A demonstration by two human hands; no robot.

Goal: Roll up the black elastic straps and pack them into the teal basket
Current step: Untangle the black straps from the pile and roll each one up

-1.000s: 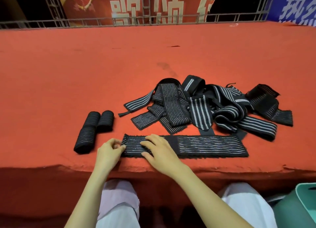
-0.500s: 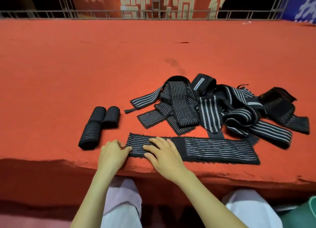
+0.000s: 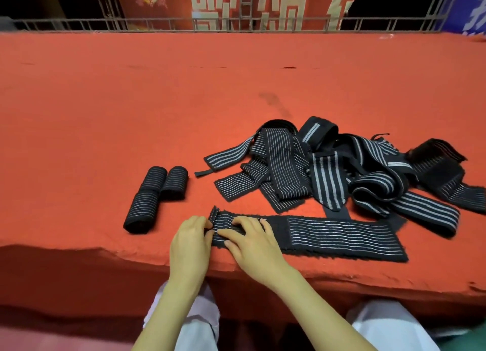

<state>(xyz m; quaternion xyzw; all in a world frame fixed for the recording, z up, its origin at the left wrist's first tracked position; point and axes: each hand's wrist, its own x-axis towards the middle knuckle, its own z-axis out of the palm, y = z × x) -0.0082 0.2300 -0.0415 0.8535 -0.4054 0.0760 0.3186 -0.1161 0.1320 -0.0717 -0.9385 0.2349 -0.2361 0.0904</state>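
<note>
Left hand (image 3: 188, 239) pinches the left end of the flat strap (image 3: 328, 235), fingers curled round the first fold. Right hand (image 3: 252, 243) presses on top just beside it, fingers mostly straight. The strap lies along the table's (image 3: 105, 114) near edge, three finished rolls (image 3: 155, 193) to its left and the loose pile (image 3: 342, 172) behind, toward the right edge. The teal basket is not clearly in view.

Risks:
- A loose or crooked first turn makes the roll cone out.
- Elastic springs open if the pinch slips.
- The strap drags off the near edge.

Versus 0.5 s ago: the end was flat, now lifted and folded over.
</note>
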